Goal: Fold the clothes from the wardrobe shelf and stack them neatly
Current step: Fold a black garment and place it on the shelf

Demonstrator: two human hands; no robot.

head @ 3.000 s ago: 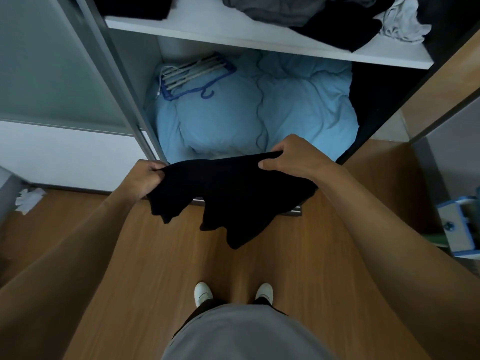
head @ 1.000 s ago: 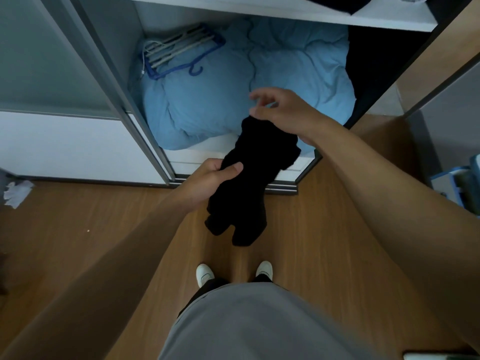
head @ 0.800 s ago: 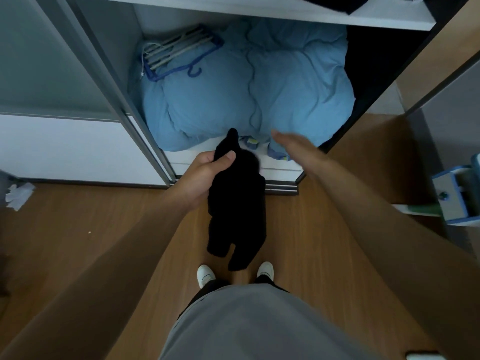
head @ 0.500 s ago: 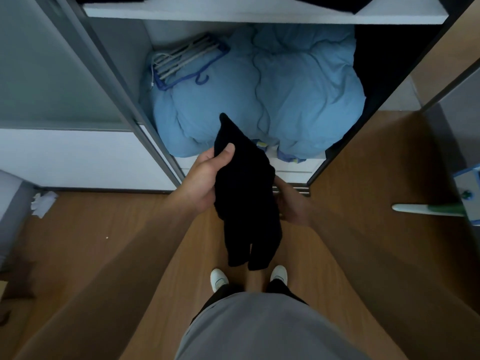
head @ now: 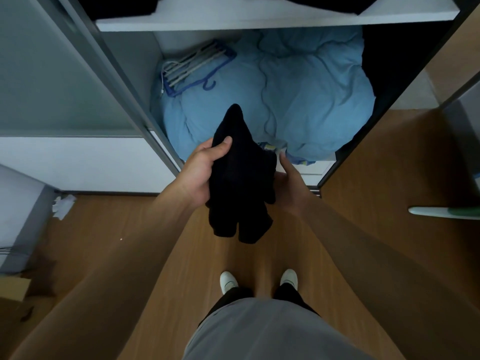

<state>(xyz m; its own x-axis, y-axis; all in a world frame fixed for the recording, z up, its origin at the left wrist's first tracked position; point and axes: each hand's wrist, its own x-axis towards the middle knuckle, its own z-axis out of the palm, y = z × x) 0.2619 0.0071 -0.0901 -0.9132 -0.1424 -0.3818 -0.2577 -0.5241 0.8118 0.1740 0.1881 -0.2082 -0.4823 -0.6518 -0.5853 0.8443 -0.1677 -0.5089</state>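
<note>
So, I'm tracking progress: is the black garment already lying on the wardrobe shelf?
No, the black garment hangs above the wooden floor, gripped by the left hand.

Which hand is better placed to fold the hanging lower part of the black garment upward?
The right hand, probably. The left hand has its grip near the top of the black garment, which hangs from it. The right hand lies against the cloth's side, lower down; its fingers are hidden behind it.

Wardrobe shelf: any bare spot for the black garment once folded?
Yes: the white shelf is bare along its front edge, between the left dark clothes and the right dark pile. Below is crowded: the blue duvet and hangers fill the compartment. The wood floor is bare too.
</note>
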